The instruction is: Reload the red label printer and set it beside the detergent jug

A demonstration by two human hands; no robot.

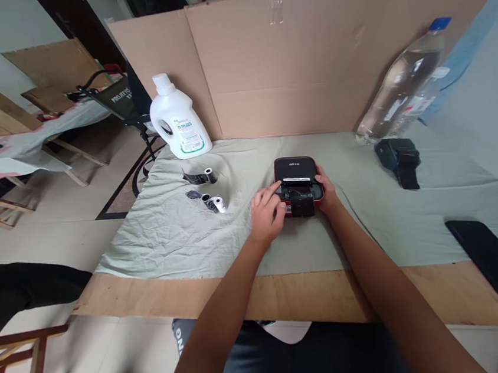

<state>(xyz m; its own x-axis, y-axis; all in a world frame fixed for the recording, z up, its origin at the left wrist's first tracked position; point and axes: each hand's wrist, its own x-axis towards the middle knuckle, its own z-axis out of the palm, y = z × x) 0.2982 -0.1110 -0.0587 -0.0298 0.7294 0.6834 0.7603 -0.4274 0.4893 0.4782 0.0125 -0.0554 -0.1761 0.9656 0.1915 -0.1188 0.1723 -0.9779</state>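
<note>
A small black portable printer (296, 168) with a red lower rim lies on the cloth in front of me. A dark, glossy strip (302, 203) hangs over its front edge. My right hand (328, 190) grips the printer's right side, with its fingers around the edge. On the left, my left hand (268, 211) is at the printer's near corner. Its index finger stretches onto the top by the slot, the thumb rests at the front edge, and the other fingers curl in. Left of my hands lie a small paper roll (209, 176) with a dark tail and more small rolls (219, 204).
A white detergent jug (180, 122) stands back left, before a cardboard panel (281, 64). Clear plastic bottles (403, 87) lean at the back right. Near them sits a black device (400, 159) with a dark strip. A black phone (492, 259) lies near the right front edge.
</note>
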